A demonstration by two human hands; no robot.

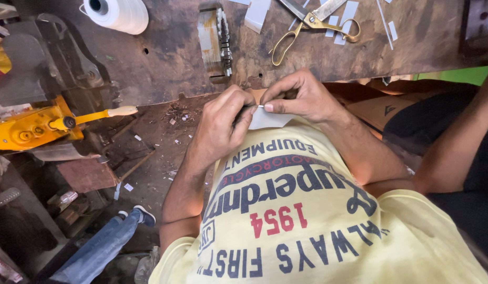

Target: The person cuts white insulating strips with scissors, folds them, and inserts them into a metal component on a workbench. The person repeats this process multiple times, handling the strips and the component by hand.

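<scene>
The left hand (223,123) and right hand (299,97) meet just below the desk (165,58) edge, fingers of both pinching a small white strip (267,120) against the yellow shirt (307,210). Brass scissors (312,23) lie on the desk beyond.

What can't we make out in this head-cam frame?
- White strip, head view: mostly covered by the left hand and right hand; its shape is unclear.
- Thread spool: top cut off by the frame edge.
- Scissors: blade tips cut off at the top edge.
- Yellow tool: left end cut off.
</scene>
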